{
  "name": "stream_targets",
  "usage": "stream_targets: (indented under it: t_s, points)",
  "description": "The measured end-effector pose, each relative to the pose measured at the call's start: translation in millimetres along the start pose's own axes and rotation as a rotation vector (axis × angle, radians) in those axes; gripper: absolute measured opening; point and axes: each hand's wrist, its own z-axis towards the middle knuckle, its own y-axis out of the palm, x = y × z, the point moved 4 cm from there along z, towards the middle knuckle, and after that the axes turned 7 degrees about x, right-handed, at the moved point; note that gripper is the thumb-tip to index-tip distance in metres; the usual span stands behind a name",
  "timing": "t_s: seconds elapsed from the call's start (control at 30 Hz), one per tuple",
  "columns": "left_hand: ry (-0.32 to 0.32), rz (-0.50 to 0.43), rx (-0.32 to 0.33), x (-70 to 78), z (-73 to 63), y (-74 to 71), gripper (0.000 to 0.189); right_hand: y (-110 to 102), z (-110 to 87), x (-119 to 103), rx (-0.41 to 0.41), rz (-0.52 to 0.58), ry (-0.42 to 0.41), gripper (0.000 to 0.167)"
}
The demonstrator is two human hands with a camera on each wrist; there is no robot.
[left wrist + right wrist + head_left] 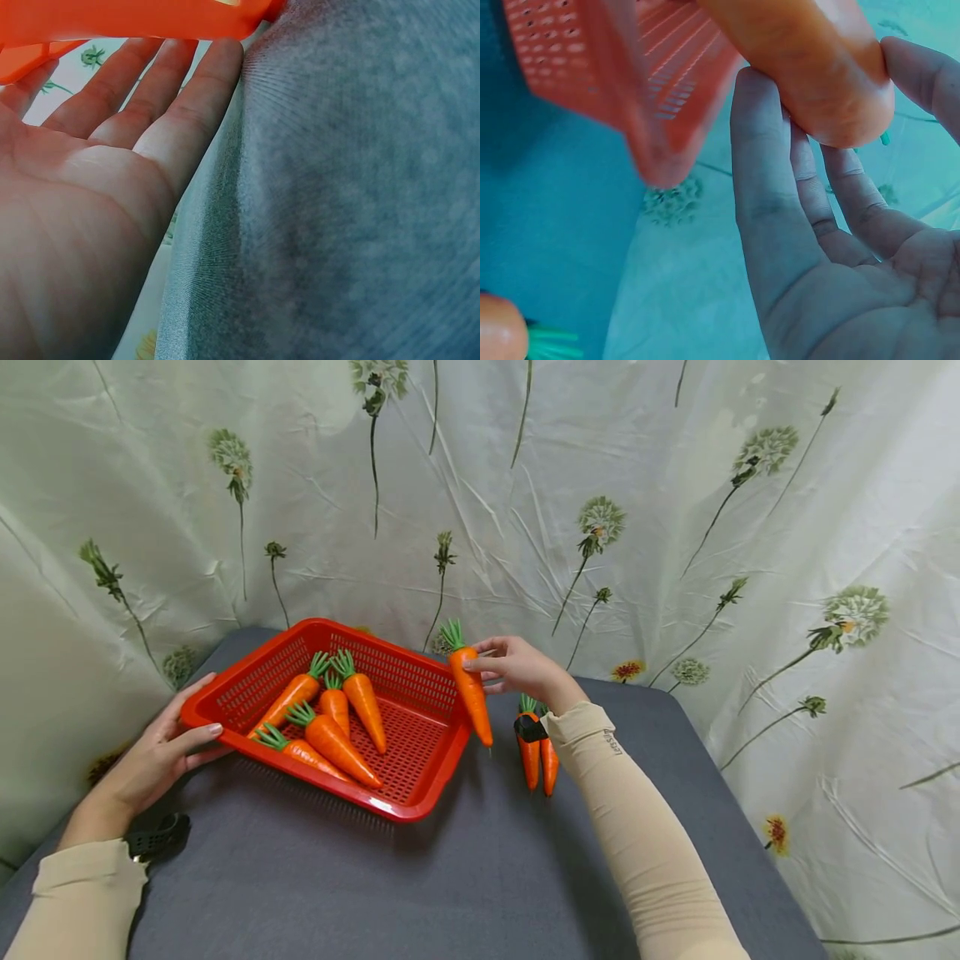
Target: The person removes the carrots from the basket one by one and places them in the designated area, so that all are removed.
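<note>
A red plastic basket [416, 806] with slotted walls is at the left of the grey-covered table. My left hand [161, 747] holds its left end, thumb over the rim; the left wrist view shows the fingers [199, 97] stretched out against its outside. Several carrots [333, 743] with green tops lie in the basket's left half. Just beyond the basket's right rim, my right hand [521, 667] pinches another carrot [471, 693] near its top, the tip hanging down. In the right wrist view, thumb and fingers meet the thick end of this carrot [817, 82].
Two more carrots [529, 764] lie side by side on the table [360, 885], partly hidden behind the right wrist's black strap [530, 727]. A pale curtain [510, 510] with a dandelion print hangs behind the table and along its sides.
</note>
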Motion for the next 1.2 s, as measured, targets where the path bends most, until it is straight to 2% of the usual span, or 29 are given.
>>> stream_targets:
  t_s: [0.7, 0.93, 1.2]
  points:
    - [-0.001, 0.000, -0.003, -2.0, 0.2, 0.0, 0.079, -53, -15.2, 45, 0.102, -0.022, 0.085, 0.054]
    - [0.008, -0.016, -0.017, -1.1, -0.2, 0.9, 0.079, -70, -19.2, 62, 0.117, -0.009, 0.086, 0.060]
    - [0.000, -0.002, -0.005, -1.1, 0.2, 0.5, 0.079, -85, -23.6, 82, 0.144, 0.001, 0.115, 0.056]
